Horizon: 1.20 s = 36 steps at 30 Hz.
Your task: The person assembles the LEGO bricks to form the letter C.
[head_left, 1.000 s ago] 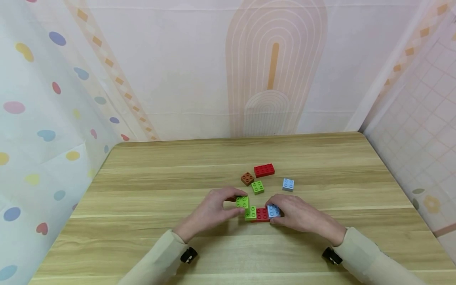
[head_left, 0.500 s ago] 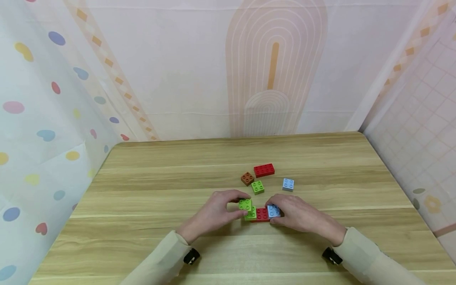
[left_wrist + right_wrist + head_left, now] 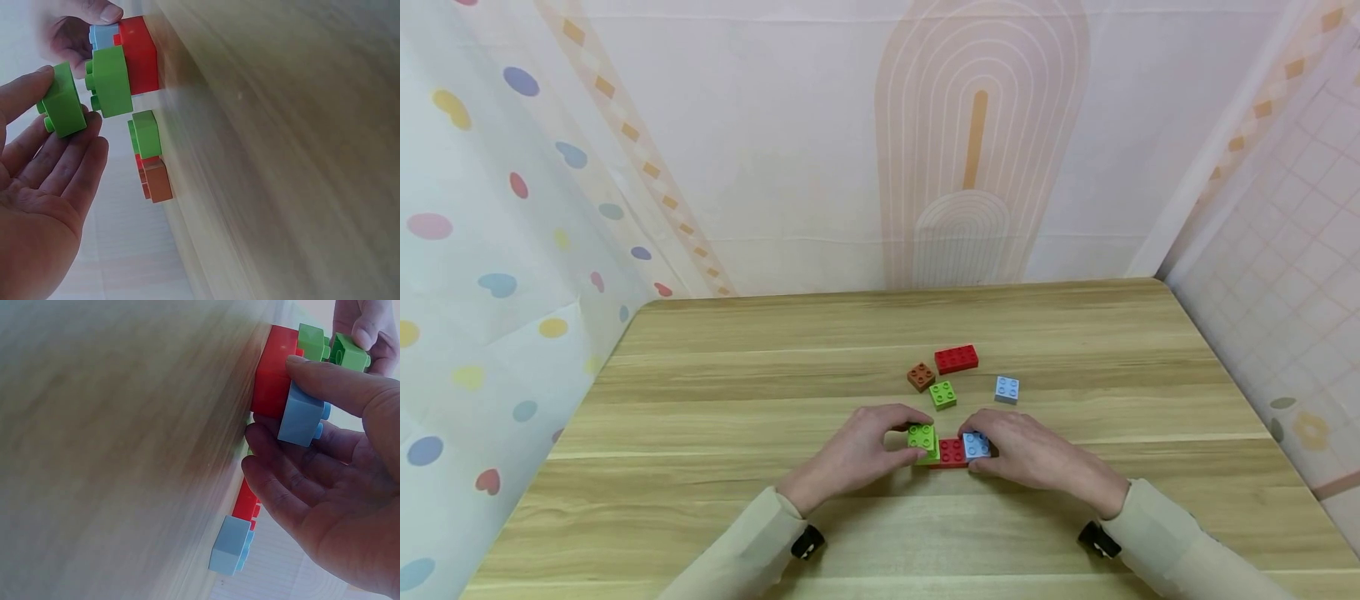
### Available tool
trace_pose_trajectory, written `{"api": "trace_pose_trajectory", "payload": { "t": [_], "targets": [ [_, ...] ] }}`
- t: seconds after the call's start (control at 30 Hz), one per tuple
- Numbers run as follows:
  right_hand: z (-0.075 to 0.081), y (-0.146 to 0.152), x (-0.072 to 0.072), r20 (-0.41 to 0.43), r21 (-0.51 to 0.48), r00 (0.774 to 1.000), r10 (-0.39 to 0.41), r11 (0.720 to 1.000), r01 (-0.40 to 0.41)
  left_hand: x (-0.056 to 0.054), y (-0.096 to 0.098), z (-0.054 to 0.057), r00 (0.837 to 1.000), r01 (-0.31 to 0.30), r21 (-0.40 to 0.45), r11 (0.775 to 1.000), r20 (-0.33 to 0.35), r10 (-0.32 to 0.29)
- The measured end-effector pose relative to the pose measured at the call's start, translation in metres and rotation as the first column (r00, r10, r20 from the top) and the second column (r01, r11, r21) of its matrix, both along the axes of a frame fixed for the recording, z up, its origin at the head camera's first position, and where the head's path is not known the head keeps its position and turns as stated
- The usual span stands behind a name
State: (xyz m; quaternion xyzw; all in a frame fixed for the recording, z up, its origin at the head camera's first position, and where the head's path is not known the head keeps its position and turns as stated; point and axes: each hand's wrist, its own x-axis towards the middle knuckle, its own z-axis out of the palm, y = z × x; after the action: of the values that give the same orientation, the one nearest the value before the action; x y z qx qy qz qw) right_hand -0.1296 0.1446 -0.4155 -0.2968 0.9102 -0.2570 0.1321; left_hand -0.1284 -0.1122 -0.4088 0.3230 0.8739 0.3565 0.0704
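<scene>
My left hand (image 3: 867,450) pinches a light green toy building brick (image 3: 921,435) between thumb and fingers. In the left wrist view, that held brick (image 3: 65,103) is slightly tilted and apart from a second green brick (image 3: 114,82) close to it. This second green brick sits on the left end of a long red brick (image 3: 952,452), which lies on the table. On the red brick's other end is a light blue brick (image 3: 976,445), overhanging to the right. My right hand (image 3: 1030,450) grips the blue brick, thumb on the near side and fingers on the far side.
Behind the hands lie loose bricks: a brown one (image 3: 921,377), a green one (image 3: 943,395), a long red one (image 3: 957,359) and a light blue one (image 3: 1007,389). The wooden table (image 3: 737,350) meets patterned cloth walls at its back and sides.
My left hand has moved a little right and nearer with its green brick, which now overlaps most of the lower green brick in the head view. My right hand has stayed in place.
</scene>
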Motion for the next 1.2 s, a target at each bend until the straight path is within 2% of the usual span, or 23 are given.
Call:
{"api": "trace_pose_trajectory", "payload": {
  "t": [0.37,0.93,1.2],
  "targets": [
    [0.0004,0.0005,0.0003,-0.012,-0.002,1.0,0.009,1.0,-0.009,0.0013,0.0039,0.0011,1.0,-0.003,-0.053,0.999,0.008,0.004],
    [0.0006,0.0003,0.0,-0.011,0.0,1.0,0.012,1.0,-0.012,0.0018,0.0068,-0.0024,0.999,0.008,-0.06,0.998,-0.032,-0.01],
    [0.0022,-0.0001,0.0003,-0.007,0.004,1.0,0.006,1.0,-0.006,0.0015,0.0076,-0.0031,1.0,0.004,-0.081,0.997,-0.027,-0.006]
  ]
}}
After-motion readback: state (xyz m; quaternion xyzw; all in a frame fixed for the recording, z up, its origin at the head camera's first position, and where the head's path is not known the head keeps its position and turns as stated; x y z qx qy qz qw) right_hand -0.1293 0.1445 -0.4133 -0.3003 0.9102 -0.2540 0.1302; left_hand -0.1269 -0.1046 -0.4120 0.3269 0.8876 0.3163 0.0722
